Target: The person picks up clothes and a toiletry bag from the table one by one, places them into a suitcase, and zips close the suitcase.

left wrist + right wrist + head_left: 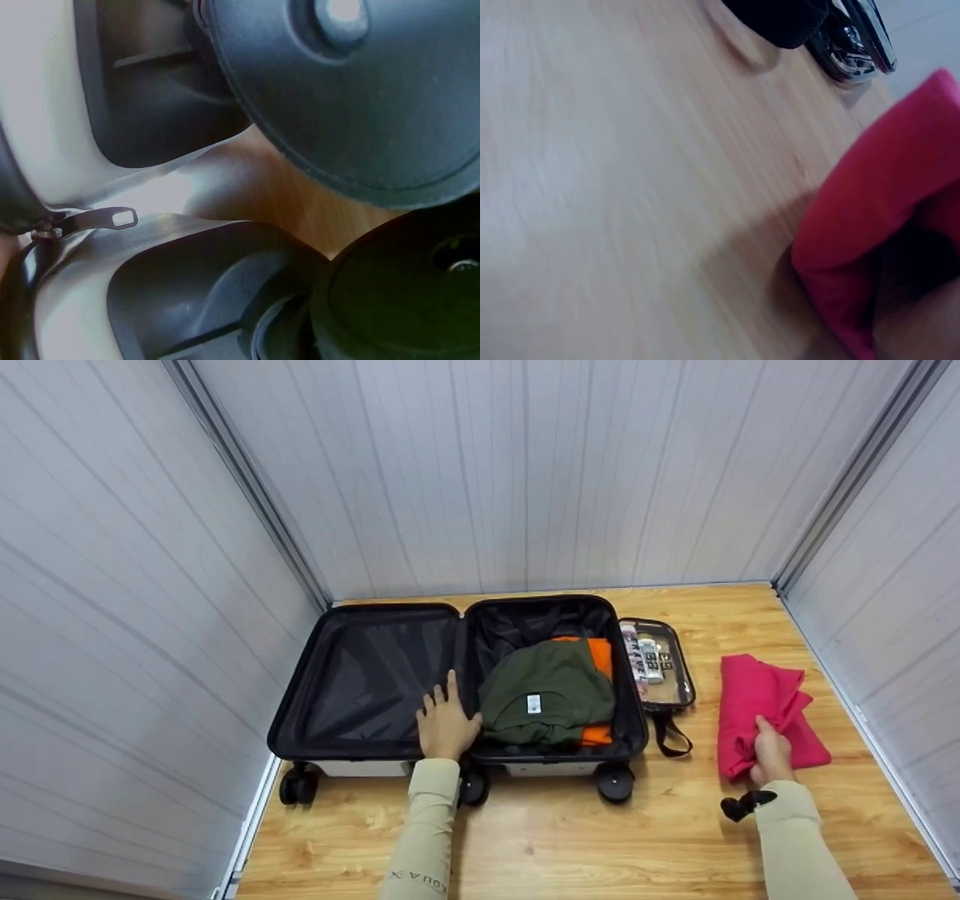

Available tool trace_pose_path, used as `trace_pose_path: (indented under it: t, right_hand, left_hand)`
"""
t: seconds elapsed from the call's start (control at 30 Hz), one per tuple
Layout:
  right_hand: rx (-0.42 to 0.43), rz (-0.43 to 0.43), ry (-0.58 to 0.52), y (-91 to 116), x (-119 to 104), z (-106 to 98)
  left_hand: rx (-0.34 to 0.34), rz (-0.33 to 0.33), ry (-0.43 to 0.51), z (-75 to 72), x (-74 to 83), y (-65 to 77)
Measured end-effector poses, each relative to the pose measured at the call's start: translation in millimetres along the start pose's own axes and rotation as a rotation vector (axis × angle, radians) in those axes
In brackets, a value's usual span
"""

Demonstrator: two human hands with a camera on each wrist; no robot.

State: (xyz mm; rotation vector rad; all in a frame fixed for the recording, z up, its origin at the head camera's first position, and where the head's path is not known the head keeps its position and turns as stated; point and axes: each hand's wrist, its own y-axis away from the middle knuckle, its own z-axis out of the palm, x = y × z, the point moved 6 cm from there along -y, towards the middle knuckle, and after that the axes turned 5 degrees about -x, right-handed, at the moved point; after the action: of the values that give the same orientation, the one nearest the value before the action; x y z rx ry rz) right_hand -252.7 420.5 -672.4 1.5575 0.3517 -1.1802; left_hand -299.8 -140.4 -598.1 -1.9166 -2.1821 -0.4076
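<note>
The person's right hand [772, 754] grips the near part of a folded pink cloth [750, 690], which is at the right of the scene, over the wood-patterned floor [562, 847]; the right wrist view shows its rolled edge close up, with a shadow beside it. The left hand [446, 727] grasps nothing: its fingers are straight and spread, above the near end of the seam between the two halves of a black-lined suitcase [367, 682]; whether it touches the suitcase cannot be told. Just right of that hand, a dark green garment [555, 675] with a small white label [533, 703] lies in the suitcase's right half, partly covering an orange cloth [602, 656] that shows along its right side. The left half has only its dark lining in view. Close beside the suitcase's right edge lies a clear black-edged pouch [679, 690] holding small containers [651, 660], its black strap [671, 739] looped toward the near side. Black wheels [615, 784] line the suitcase's near side, and pale panelled walls [487, 472] stand left, right and far.
</note>
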Motion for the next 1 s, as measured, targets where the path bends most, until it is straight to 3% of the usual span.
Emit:
trace_pose_path:
  t: [0.2,0.4,1.0]
  right_hand:
    - [0.0,0.064,-0.193,2.4,2.9,1.7]
    - [0.003,0.117,-0.306,3.6,1.9,0.5]
    - [0.076,0.124,-0.418,5.1,1.1,2.5]
  left_hand:
    - [0.007,0.004,0.0,-3.0,1.8,3.4]
    - [0.013,-0.002,-0.01,-4.2,2.7,4.3]
    - [-0.005,-0.008,-0.018,-3.2,1.9,3.2]
